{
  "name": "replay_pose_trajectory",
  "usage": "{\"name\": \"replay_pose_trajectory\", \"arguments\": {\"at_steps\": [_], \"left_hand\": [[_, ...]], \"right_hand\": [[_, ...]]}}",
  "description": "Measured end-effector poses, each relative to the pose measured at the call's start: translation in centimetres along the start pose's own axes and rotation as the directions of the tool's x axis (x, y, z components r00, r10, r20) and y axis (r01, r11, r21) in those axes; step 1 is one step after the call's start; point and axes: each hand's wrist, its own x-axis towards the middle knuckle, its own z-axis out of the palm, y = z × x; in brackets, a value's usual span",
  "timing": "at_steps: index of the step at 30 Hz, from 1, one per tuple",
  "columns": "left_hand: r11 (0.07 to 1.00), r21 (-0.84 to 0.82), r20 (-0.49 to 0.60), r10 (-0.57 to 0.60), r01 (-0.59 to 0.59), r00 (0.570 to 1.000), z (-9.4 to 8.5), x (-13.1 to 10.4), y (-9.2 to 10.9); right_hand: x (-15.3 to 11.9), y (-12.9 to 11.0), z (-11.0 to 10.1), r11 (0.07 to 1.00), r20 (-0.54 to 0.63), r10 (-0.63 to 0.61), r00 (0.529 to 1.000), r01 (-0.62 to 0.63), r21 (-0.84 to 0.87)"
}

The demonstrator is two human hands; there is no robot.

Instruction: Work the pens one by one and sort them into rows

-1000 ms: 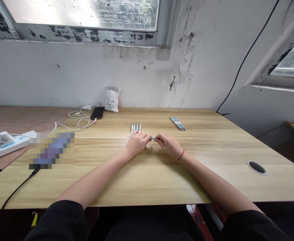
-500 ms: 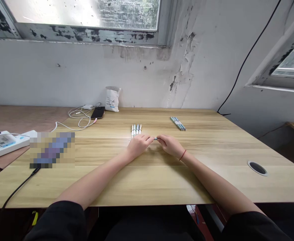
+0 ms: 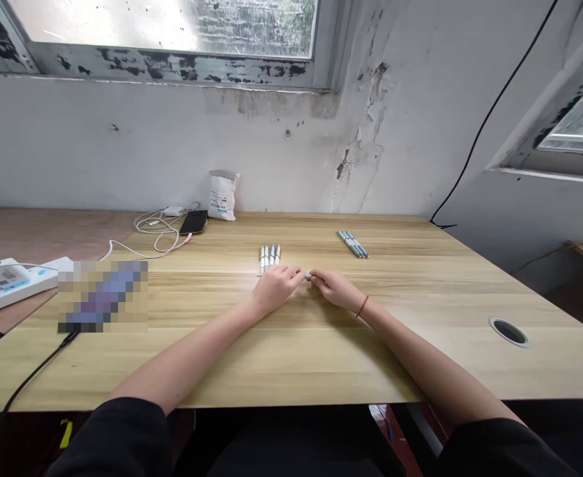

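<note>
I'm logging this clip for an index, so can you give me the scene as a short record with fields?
Setting: wooden desk under a window
Left hand: closed on one end of a pale blue pen
Right hand: pinching the pen's other end
Just beyond the hands: row of four pens
Far right: bundle of pens
Far left: phone, white cables, white pouch
</note>
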Motion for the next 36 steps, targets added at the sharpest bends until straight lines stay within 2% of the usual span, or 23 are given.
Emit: {"name": "replay_pose_trajectory", "arguments": {"at_steps": [2,6,8,10,13,16,19,22,25,30,34,36], "left_hand": [[0.998,-0.046,0.008,-0.042,0.042,0.999,-0.2,0.0,0.3],[0.924,-0.303,0.074,-0.220,0.232,0.973,-0.6,0.1,0.7],[0.870,-0.415,0.100,-0.246,0.265,0.964,-0.6,0.2,0.6],[0.850,-0.451,0.105,-0.251,0.271,0.962,-0.4,0.3,0.4],[0.896,-0.366,0.088,-0.234,0.250,0.968,-0.2,0.3,0.0],[0.955,-0.254,0.085,-0.133,0.151,0.987,-0.2,0.0,-0.3],[0.975,-0.203,0.081,-0.074,0.089,0.994,-0.1,-0.2,-0.4],[0.975,-0.198,0.063,-0.088,0.099,0.994,0.1,-0.2,-0.4],[0.974,-0.201,0.041,-0.099,0.105,0.994,0.3,-0.2,-0.5],[0.981,-0.152,0.041,-0.112,0.117,0.993,0.3,-0.2,-0.5],[0.983,-0.128,0.065,-0.122,0.130,0.990,0.1,-0.2,-0.4],[0.981,-0.130,0.077,-0.132,0.141,0.988,0.0,-0.2,-0.4]], "right_hand": [[-0.1,0.0,0.0,0.997,-0.036,0.001,0.999,-0.004,-0.071],[-0.2,0.0,0.2,0.953,-0.134,-0.053,0.990,0.010,-0.304],[-0.2,-0.1,0.2,0.951,-0.183,-0.078,0.980,0.018,-0.308],[-0.1,-0.3,0.0,0.978,-0.228,-0.067,0.971,0.019,-0.207],[0.0,-0.4,-0.3,0.999,-0.217,0.032,0.976,-0.024,0.038],[0.0,-0.2,-0.4,0.971,-0.107,0.137,0.985,-0.112,0.213],[0.1,0.1,-0.3,0.921,-0.019,0.155,0.988,-0.138,0.365],[0.2,0.2,-0.2,0.869,-0.039,0.157,0.987,-0.119,0.480],[0.2,0.1,-0.2,0.858,-0.056,0.171,0.984,-0.121,0.499],[0.2,-0.1,0.0,0.890,0.022,0.153,0.988,-0.148,0.432],[0.2,0.0,0.3,0.918,-0.094,0.108,0.990,-0.063,0.391],[0.2,0.0,0.3,0.911,-0.112,0.109,0.988,-0.055,0.408]]}}
